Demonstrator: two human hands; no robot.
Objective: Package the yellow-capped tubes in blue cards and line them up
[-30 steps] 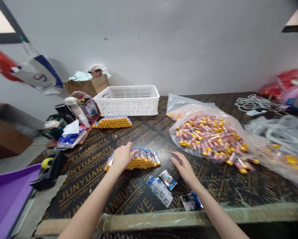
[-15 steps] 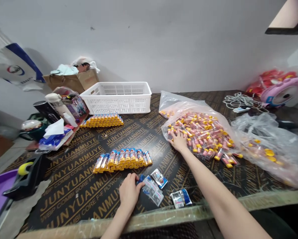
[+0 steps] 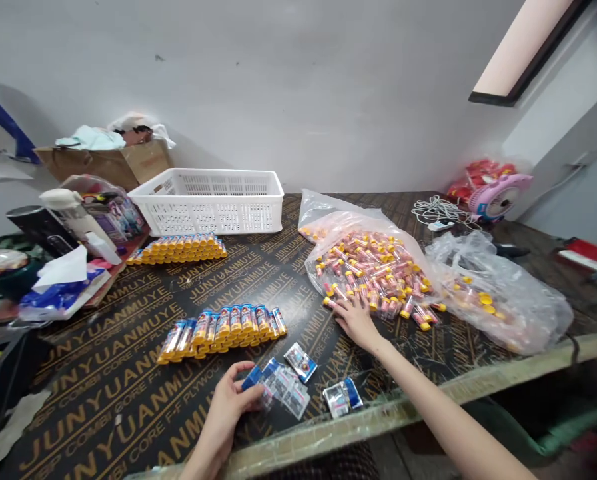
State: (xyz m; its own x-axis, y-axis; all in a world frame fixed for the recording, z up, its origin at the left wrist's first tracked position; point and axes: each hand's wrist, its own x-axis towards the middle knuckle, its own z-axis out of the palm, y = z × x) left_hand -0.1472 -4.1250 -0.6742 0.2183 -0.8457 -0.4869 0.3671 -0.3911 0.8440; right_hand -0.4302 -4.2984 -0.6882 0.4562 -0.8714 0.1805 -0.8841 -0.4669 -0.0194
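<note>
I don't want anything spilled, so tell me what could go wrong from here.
Loose pink tubes at the bag opening might roll away beside the right hand. The nearer stack of blue-and-yellow tubes has nothing bracing its ends, so a bump could spread it. The flat packet by the table's front edge could get brushed off.

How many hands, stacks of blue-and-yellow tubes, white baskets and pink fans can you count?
Hands: 2 (left hand, right hand)
Tube stacks: 2 (near stack, far stack)
White basket: 1
Pink fan: 1
Total: 6
</note>
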